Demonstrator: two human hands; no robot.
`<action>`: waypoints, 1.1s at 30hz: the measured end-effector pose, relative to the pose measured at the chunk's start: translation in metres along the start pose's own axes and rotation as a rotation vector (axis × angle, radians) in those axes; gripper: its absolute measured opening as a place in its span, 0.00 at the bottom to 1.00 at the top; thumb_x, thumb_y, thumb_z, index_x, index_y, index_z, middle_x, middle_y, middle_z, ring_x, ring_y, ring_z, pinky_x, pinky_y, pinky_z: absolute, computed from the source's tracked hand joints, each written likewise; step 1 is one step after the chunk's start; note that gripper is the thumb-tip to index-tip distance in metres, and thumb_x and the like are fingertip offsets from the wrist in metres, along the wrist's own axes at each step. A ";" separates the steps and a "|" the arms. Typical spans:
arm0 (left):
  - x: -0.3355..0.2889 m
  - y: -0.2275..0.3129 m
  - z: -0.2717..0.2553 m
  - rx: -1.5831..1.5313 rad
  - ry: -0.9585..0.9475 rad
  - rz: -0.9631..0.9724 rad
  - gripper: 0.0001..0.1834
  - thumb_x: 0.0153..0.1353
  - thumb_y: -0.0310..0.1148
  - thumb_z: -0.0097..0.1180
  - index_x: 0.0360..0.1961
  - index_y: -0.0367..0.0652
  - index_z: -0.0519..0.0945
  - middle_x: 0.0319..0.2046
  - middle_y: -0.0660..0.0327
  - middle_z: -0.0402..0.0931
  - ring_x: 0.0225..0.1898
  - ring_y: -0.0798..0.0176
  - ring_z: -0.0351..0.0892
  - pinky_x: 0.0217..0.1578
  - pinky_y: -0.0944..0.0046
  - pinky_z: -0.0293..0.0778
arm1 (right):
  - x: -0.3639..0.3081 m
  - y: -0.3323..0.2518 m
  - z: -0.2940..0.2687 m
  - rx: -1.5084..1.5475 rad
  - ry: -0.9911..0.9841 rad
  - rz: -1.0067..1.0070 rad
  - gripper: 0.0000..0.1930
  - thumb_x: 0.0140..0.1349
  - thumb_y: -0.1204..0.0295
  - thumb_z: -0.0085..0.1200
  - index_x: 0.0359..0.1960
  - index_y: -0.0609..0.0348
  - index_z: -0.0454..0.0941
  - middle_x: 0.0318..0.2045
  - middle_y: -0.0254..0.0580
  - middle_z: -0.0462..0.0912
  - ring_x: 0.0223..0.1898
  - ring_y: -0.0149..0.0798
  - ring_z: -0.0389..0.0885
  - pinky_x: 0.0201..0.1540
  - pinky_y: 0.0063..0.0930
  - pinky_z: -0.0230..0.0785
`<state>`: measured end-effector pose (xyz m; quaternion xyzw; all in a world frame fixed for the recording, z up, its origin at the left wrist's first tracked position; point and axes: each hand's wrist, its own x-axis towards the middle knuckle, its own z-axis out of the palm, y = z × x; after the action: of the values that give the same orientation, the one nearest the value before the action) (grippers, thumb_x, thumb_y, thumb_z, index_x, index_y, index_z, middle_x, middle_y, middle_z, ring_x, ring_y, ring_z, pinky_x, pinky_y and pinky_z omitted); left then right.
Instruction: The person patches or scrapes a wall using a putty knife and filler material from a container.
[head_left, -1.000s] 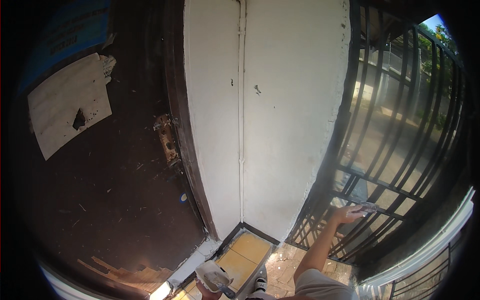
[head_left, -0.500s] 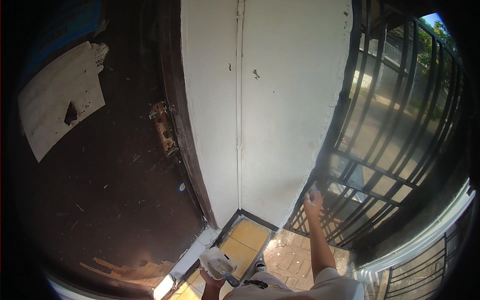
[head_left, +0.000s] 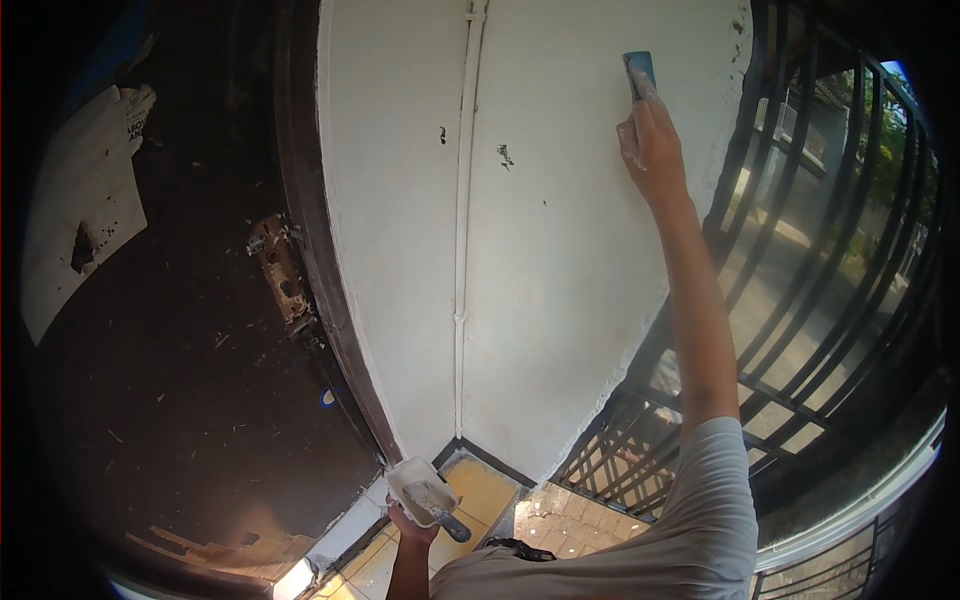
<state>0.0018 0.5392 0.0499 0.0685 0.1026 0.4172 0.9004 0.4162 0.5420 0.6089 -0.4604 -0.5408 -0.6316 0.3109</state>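
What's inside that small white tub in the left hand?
The small white tub in the left hand holds a smear of pale filler paste and a grey-handled putty knife resting across it. The tub's bottom is covered by paste, so how much remains cannot be seen.

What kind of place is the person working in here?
Probably the entrance porch of a house under repair. A white plastered wall stands between a worn dark wooden door and a black metal grille with a sunlit street beyond. The floor has yellow tiles.

Blue scraper [head_left: 639, 70] pressed flat on wall; white putty-smeared trowel [head_left: 424, 494] held low.
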 end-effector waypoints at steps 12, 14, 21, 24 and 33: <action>0.057 -0.054 0.016 -0.001 0.120 0.030 0.37 0.59 0.64 0.43 0.65 0.54 0.70 0.58 0.59 0.74 0.57 0.44 0.76 0.54 0.17 0.61 | 0.104 0.048 0.015 -0.171 -0.319 -0.170 0.11 0.57 0.76 0.52 0.39 0.72 0.72 0.48 0.63 0.76 0.52 0.60 0.74 0.58 0.46 0.68; 0.057 -0.047 0.011 0.034 0.095 0.029 0.37 0.59 0.63 0.43 0.65 0.54 0.70 0.58 0.59 0.74 0.57 0.45 0.75 0.53 0.17 0.62 | 0.068 0.033 0.000 -0.139 -0.372 -0.163 0.13 0.58 0.76 0.52 0.43 0.73 0.73 0.51 0.63 0.75 0.56 0.59 0.72 0.62 0.44 0.65; 0.070 -0.034 -0.018 0.018 0.096 -0.002 0.36 0.60 0.63 0.43 0.65 0.56 0.70 0.59 0.60 0.73 0.57 0.46 0.75 0.52 0.18 0.64 | -0.059 0.015 -0.032 -0.199 -0.571 -0.395 0.06 0.63 0.74 0.55 0.36 0.63 0.72 0.65 0.51 0.71 0.67 0.48 0.69 0.72 0.39 0.60; 0.080 -0.026 -0.007 0.093 0.093 -0.020 0.36 0.60 0.64 0.43 0.64 0.56 0.70 0.59 0.60 0.74 0.57 0.46 0.75 0.52 0.19 0.65 | -0.093 0.001 -0.045 -0.204 -0.734 -0.374 0.05 0.66 0.74 0.50 0.35 0.64 0.72 0.66 0.51 0.70 0.68 0.46 0.68 0.73 0.39 0.58; 0.075 -0.019 -0.015 0.108 0.074 -0.086 0.35 0.61 0.64 0.42 0.63 0.55 0.71 0.57 0.60 0.75 0.56 0.45 0.76 0.54 0.20 0.64 | -0.168 -0.027 -0.072 0.011 -0.993 -0.382 0.06 0.65 0.75 0.50 0.37 0.67 0.70 0.68 0.55 0.65 0.70 0.48 0.65 0.74 0.42 0.56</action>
<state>0.0599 0.5848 0.0215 0.0969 0.1611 0.3741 0.9081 0.4385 0.4608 0.4443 -0.5958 -0.7003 -0.3800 -0.1008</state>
